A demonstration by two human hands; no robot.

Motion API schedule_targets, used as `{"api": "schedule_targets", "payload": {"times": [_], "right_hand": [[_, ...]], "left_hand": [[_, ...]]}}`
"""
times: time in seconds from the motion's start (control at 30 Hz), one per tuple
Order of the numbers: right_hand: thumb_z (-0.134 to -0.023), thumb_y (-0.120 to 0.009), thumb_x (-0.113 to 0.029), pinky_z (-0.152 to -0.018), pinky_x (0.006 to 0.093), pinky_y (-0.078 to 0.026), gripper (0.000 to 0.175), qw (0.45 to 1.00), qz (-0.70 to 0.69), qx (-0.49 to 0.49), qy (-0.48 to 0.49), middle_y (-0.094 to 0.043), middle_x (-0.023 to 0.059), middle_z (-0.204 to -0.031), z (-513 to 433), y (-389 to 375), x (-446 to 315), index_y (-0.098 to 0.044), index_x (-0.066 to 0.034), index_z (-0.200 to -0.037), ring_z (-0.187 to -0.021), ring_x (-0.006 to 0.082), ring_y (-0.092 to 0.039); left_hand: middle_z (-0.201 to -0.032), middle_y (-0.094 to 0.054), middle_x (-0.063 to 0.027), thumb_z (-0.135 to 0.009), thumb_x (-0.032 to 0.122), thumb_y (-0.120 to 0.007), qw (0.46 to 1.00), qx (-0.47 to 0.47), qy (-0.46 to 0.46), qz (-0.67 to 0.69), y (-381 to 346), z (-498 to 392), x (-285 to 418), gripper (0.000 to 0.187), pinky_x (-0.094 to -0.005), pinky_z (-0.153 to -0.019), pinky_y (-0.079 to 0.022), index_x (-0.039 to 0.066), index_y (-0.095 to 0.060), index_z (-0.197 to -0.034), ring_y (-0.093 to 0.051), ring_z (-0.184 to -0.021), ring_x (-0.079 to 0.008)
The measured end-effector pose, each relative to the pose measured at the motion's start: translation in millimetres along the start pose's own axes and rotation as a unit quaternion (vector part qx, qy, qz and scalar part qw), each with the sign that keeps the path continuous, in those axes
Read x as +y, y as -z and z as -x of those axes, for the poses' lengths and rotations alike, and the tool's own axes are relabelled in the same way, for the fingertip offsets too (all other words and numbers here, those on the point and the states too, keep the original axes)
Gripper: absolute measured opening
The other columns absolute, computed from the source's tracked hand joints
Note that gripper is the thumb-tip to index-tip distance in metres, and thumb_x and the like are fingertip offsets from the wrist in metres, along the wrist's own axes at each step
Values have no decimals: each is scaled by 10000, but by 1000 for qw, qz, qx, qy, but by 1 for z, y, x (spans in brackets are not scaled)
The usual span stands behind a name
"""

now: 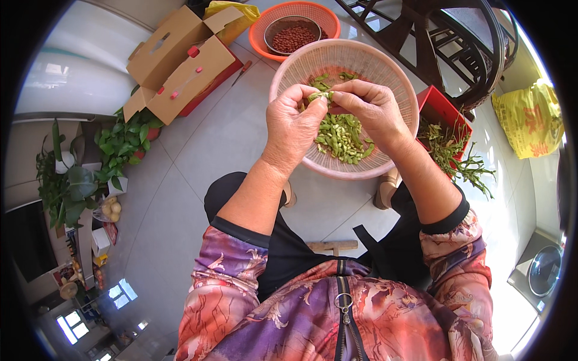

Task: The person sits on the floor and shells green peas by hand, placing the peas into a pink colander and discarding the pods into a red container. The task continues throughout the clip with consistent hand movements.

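Note:
Both hands meet above a large pale pink plastic basket (pixel 393 67). Between the fingertips of my left hand (pixel 295 119) and my right hand (pixel 377 108) is a green bean pod (pixel 318 95), pinched from both sides and partly covered by the thumbs. Below them in the basket lies a heap of shelled green beans (pixel 345 140) mixed with pods. More green pods (pixel 319 82) rest toward the far side, partly hidden by my fingers.
Behind the basket, an orange colander (pixel 332 20) holds a sieve of red beans (pixel 292 38). A red box (pixel 440 104) with plant stalks (pixel 451 144) stands right. An opened cardboard box (pixel 180 72), a screwdriver (pixel 242 72) and potted plants (pixel 119 140) are left. Dark wooden chair (pixel 406 31) stands far right.

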State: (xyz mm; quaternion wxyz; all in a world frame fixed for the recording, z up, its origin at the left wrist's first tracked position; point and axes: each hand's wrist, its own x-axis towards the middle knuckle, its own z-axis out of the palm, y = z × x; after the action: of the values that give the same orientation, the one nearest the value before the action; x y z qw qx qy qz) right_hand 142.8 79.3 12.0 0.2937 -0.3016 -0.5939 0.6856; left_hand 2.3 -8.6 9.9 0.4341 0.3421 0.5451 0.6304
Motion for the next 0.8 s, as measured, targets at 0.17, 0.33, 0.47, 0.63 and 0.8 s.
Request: {"api": "schedule_targets", "payload": {"times": [0.17,0.33,0.47,0.63,0.8], "right_hand": [[-897,-620,-145,-794,280,-554,181,995,-93,-12,-46,-655,68,-909,-1,4,2,-650,5,-994,-830,155,-655],[-911,-595,-158,-740,279,-570,170,991,-114,-8,-73,-651,71,-887,-2,3,2,-625,-10,-989,-797,150,-658],[-917,-583,-158,-723,286,-578,158,982,-164,14,-89,-660,87,-885,-6,10,4,-605,-17,-983,-785,156,-664],[-919,-580,-157,-709,268,-580,173,991,-84,19,-103,-662,117,-878,-14,23,10,-595,3,-981,-778,158,-668],[-875,-547,-68,-701,257,-561,111,985,125,-29,-111,-646,86,-852,-22,36,21,-604,13,-924,-752,134,-649]], "left_hand": [[-717,-563,40,-855,63,-624,999,-11,27,24,-2,0,3,50,-163,-499,-392,20,-609,-875,-467,-591,0],[-709,-558,42,-854,63,-616,999,-11,33,19,-2,-1,3,47,-165,-482,-382,23,-607,-877,-457,-573,-2],[-684,-554,21,-852,55,-598,998,-6,53,31,-3,-3,4,33,-181,-444,-366,29,-594,-871,-449,-513,-20],[-653,-562,-44,-849,58,-546,991,16,94,98,6,-6,7,61,-206,-398,-324,10,-575,-871,-415,-431,-59],[-716,-591,-90,-844,34,-491,987,36,89,131,10,-7,9,162,-219,-401,-298,-35,-571,-967,-413,-442,-71]]}}
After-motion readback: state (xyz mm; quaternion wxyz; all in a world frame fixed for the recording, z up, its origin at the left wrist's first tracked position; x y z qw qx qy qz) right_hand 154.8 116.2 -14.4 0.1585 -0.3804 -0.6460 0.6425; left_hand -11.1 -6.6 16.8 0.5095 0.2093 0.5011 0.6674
